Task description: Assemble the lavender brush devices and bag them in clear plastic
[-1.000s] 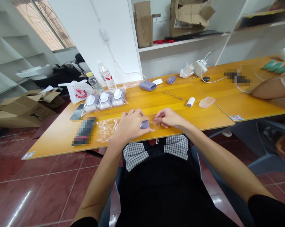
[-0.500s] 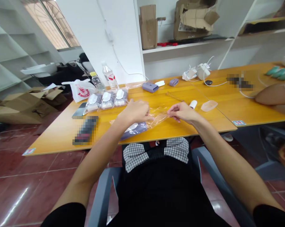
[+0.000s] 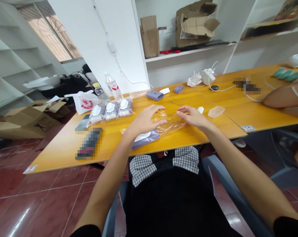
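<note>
Under and between my hands, close to the table's front edge, lies a clear plastic bag point(image 3: 172, 127). A purple item point(image 3: 149, 140) with a white top rests in its left part, half covered by my left wrist. My left hand point(image 3: 149, 120) hovers over it, thumb and fingers spread, holding nothing. Over the bag's other end is my right hand point(image 3: 193, 117), its thumb and fingers curved and slightly apart, with nothing visible between them. Beyond the hands lie a metal spring point(image 3: 177, 102), a purple casing point(image 3: 155, 95) and a smaller purple ring-shaped piece point(image 3: 178, 89).
At the left stand bagged purple-and-white units point(image 3: 111, 110), two bottles point(image 3: 113, 86) and a white carrier bag point(image 3: 86, 101). A blurred dark object point(image 3: 89, 143) lies nearer. Rightward are a translucent tray point(image 3: 216, 111), a white charger point(image 3: 208, 77) and another person's arm point(image 3: 279, 95).
My left hand has lifted off the bag and its fingers have spread. My right hand's pinch on the bag has loosened. The bag lies flatter, slightly further right.
</note>
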A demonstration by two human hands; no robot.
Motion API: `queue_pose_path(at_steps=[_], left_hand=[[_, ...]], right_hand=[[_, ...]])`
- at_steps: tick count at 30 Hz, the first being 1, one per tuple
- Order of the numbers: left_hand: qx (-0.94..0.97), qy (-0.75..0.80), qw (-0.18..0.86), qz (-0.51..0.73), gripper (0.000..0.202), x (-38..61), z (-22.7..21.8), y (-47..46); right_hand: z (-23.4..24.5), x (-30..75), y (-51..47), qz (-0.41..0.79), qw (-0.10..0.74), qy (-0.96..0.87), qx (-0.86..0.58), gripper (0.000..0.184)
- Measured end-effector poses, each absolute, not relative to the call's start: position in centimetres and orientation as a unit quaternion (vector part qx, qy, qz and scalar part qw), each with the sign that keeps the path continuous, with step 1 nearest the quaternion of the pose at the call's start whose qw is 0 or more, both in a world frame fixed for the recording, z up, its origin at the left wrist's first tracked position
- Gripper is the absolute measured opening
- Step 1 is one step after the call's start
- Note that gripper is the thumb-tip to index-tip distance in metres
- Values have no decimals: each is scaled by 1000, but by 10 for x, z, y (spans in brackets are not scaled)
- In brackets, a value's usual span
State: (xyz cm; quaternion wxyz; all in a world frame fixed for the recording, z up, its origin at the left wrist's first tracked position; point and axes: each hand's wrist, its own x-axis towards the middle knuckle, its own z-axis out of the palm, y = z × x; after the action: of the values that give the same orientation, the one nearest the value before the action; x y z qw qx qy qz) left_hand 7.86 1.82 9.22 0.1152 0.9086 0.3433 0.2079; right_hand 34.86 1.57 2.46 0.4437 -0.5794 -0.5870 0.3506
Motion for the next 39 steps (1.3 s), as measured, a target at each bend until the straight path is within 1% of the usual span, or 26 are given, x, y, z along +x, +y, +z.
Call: queue_pose_path(at_steps=[2, 4, 8, 10, 12, 14, 16, 19, 21, 23, 26, 28, 31, 33, 35, 36, 38, 39], left_hand=[[902, 366, 127, 189, 71, 61, 91, 13], [901, 383, 141, 147, 88, 40, 87, 9], [898, 415, 144, 38, 112, 9, 73, 1], [891, 433, 138, 22, 117, 4, 68, -2], [887, 442, 133, 28, 115, 4, 64, -5], [886, 443, 128, 38, 113, 7, 63, -8], [887, 443, 124, 42, 110, 11, 64, -10], [887, 446, 110, 50, 101, 12, 67, -13], [889, 443, 101, 59, 97, 10, 68, -14], [890, 439, 100, 66, 95, 7, 68, -14], [888, 440, 108, 73, 96, 5, 67, -11], [887, 441, 111, 77, 97, 5, 67, -9], [887, 440, 120, 71, 99, 7, 68, -9], [886, 443, 123, 63, 100, 8, 70, -9], [884, 449, 118, 59, 101, 9, 70, -10], [883, 451, 116, 60, 100, 10, 70, -11], [885, 447, 111, 68, 99, 12, 68, -12], [888, 441, 109, 76, 98, 13, 67, -12]], right_hand=[[27, 348, 15, 245, 468, -618, -581, 23], [30, 344, 12, 192, 457, -650, -576, 26], [31, 331, 2, 214, 358, -703, -576, 36], [29, 324, -2, 244, 326, -717, -565, 42], [26, 319, -4, 275, 316, -732, -537, 42], [24, 315, -4, 279, 334, -747, -503, 38], [25, 313, -4, 239, 381, -756, -476, 33], [29, 313, -2, 130, 468, -735, -473, 24], [32, 316, -2, 87, 497, -696, -511, 27], [34, 320, -3, 116, 478, -678, -546, 32], [37, 320, -7, 210, 400, -725, -520, 30], [36, 316, -9, 215, 371, -757, -493, 28], [32, 308, -10, 159, 362, -780, -485, 24], [29, 303, -10, 140, 346, -792, -484, 27], [27, 300, -11, 166, 313, -804, -477, 31], [27, 297, -12, 192, 296, -809, -470, 29], [27, 293, -15, 247, 282, -810, -451, 23], [27, 290, -17, 270, 288, -807, -439, 18]])
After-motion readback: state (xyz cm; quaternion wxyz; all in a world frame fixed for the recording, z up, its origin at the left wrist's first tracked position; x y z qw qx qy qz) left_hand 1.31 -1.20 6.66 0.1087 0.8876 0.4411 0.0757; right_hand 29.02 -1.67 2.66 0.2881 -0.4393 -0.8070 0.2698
